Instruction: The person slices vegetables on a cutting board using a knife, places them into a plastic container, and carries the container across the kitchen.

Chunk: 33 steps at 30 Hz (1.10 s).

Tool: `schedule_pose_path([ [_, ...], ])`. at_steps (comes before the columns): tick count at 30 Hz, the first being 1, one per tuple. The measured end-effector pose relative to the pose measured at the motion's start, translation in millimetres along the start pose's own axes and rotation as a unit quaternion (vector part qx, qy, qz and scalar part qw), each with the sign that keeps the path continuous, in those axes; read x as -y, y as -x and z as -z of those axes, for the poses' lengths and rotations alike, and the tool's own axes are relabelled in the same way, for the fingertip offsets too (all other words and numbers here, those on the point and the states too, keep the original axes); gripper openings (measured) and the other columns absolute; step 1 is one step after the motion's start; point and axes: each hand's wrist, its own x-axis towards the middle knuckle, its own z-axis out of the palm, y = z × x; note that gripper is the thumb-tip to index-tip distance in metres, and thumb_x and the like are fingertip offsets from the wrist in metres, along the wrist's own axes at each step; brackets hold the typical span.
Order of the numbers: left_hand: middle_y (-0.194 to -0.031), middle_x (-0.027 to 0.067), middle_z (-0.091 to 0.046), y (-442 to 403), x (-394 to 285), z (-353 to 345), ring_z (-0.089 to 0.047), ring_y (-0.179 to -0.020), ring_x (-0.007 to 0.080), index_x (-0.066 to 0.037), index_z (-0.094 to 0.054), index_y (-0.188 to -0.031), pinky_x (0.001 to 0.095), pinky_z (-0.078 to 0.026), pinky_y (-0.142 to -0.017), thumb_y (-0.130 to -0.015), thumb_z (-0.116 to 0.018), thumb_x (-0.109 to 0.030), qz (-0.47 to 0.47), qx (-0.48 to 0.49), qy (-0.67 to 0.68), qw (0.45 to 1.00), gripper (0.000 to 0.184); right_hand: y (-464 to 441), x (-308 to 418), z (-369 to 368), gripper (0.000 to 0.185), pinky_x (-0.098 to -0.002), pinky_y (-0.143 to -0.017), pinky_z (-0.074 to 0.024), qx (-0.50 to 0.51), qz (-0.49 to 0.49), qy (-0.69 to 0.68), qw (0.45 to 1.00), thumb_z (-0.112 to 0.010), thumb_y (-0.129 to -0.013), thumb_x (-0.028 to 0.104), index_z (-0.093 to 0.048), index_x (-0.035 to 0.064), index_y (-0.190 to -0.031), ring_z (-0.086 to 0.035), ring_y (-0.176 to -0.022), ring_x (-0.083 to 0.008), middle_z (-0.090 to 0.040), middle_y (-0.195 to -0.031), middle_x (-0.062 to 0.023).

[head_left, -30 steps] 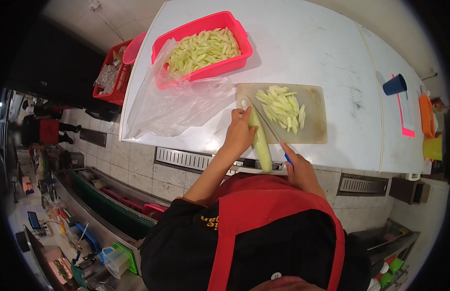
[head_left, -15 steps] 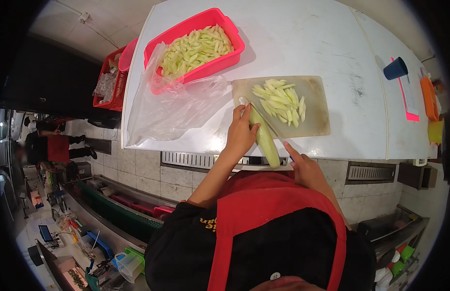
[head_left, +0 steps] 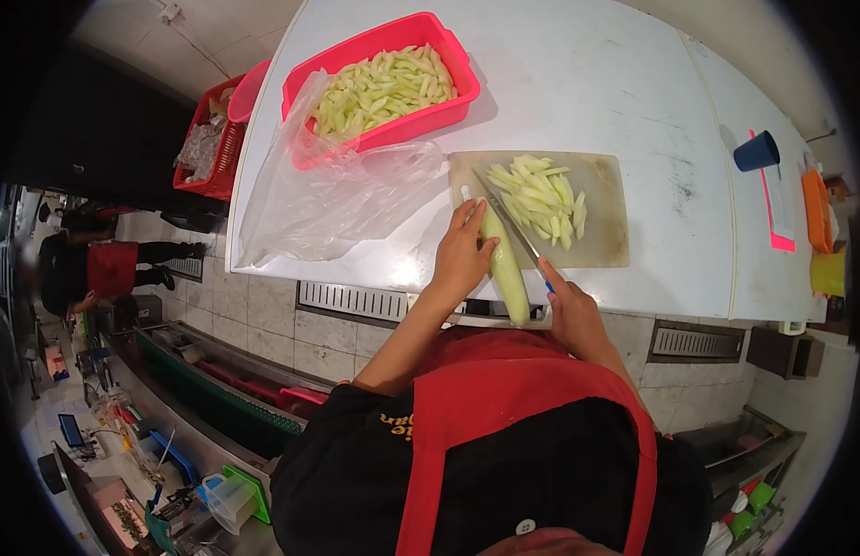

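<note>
Looking like the slicing step tbh: left hand is clamping the pale cucumber at the left side of the cutting board, right hand is gripping the knife just right of it, next cut's probably calling for a steady hold

Wht flat worktop: smooth, semi-gloss, dk scuffs | hot-pink rect. plastic tub: smooth, glossy | clr plastic bag: thin, crinkled, shiny | grey-beige rect. board: plastic-looking, matt, stained | long thin metal-bladed knife: blue plastic-look hdl | long pale-green veg: smooth, slt sheen | red cloth apron: matt
</note>
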Motion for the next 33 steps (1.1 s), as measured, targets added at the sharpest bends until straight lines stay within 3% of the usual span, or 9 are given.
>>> schedule_pose_path([
  [7,-0.14,0.0181,-0.042,-2.3,6.1,-2.9,-0.061,-0.098,0.0313,0.004,-0.044,-0.133,0.035,-0.049,-0.086,-0.079,-0.067,-0.008,-0.012,0.005,0.027,1.0,0.059,13.2,7.3,16.3,0.062,-0.0466,-0.06,-0.0477,0.008,0.015,0.023,1.0,-0.053,-0.087,0.003,-0.035,0.0233,-0.143,-0.057,-0.062,-0.0377,-0.055,-0.073,-0.0184],
  [10,-0.14,0.0197,-0.042,-1.3,12.9,-7.1,-0.066,-0.09,0.0292,0.003,-0.045,-0.132,0.0326,-0.052,-0.081,-0.08,-0.067,-0.008,-0.053,-0.02,-0.027,0.998,0.058,15.8,8.8,17.7,0.063,-0.0466,-0.059,-0.0478,0.014,0.013,0.035,0.999,-0.053,-0.087,0.004,-0.035,0.0248,-0.143,-0.057,-0.062,-0.0373,-0.055,-0.073,-0.018],
  [17,-0.138,0.0215,-0.043,-1.1,19.3,-12.1,-0.065,-0.092,0.031,0.004,-0.047,-0.131,0.0333,-0.052,-0.082,-0.08,-0.067,-0.009,-0.064,-0.035,-0.038,0.997,0.056,-1.7,6.1,-0.3,0.064,-0.0471,-0.06,-0.048,0.022,-0.014,0.081,0.996,-0.054,-0.086,0.004,-0.034,0.0245,-0.143,-0.058,-0.064,-0.0373,-0.056,-0.074,-0.0184],
  [19,-0.137,0.0217,-0.044,-1.1,19.2,-12.6,-0.064,-0.095,0.0317,0.004,-0.048,-0.129,0.0336,-0.051,-0.083,-0.08,-0.068,-0.009,-0.065,-0.04,-0.035,0.996,0.055,-9.4,0.3,-5.0,0.063,-0.0472,-0.061,-0.0479,0.0,0.014,0.036,0.999,-0.054,-0.086,0.004,-0.034,0.0236,-0.143,-0.059,-0.065,-0.0375,-0.056,-0.076,-0.0189],
  [22,-0.134,0.0209,-0.048,2.1,15.7,-13.8,-0.052,-0.115,0.0359,0.006,-0.05,-0.126,0.0367,-0.043,-0.097,-0.079,-0.068,-0.009,-0.029,-0.041,0.038,0.998,0.053,-7.1,-1.5,-1.9,0.063,-0.0473,-0.062,-0.0478,-0.018,0.033,0.003,0.999,-0.054,-0.086,0.003,-0.034,0.0221,-0.143,-0.058,-0.066,-0.0379,-0.057,-0.076,-0.0195],
  [26,-0.128,0.0208,-0.053,6.5,15.2,-15.5,-0.058,-0.11,0.033,0.004,-0.056,-0.121,0.0337,-0.049,-0.091,-0.078,-0.07,-0.007,-0.073,-0.094,-0.002,0.993,0.047,3.2,6.4,18.8,0.063,-0.0472,-0.061,-0.0477,0.015,0.037,0.046,0.998,-0.055,-0.085,0.003,-0.036,0.0214,-0.142,-0.058,-0.065,-0.0377,-0.057,-0.075,-0.0195],
  [29,-0.126,0.0206,-0.055,4.1,13.6,-15.1,-0.057,-0.111,0.0328,0.005,-0.057,-0.12,0.0336,-0.048,-0.093,-0.078,-0.07,-0.007,-0.067,-0.091,0.019,0.993,0.046,7.1,17.6,34.3,0.061,-0.0461,-0.068,-0.0469,0.07,-0.013,0.056,0.996,-0.053,-0.085,-0.001,-0.039,0.0205,-0.141,-0.059,-0.074,-0.0397,-0.06,-0.083,-0.0221],
  [33,-0.128,0.0211,-0.054,3.8,15.1,-14.8,-0.056,-0.113,0.0327,0.005,-0.056,-0.121,0.0334,-0.047,-0.094,-0.078,-0.069,-0.006,-0.066,-0.081,0.028,0.994,0.047,4.9,4.4,26.0,0.063,-0.0469,-0.06,-0.0482,0.038,0.037,0.074,0.996,-0.055,-0.085,0.003,-0.036,0.0222,-0.142,-0.058,-0.063,-0.0376,-0.057,-0.074,-0.0193],
])
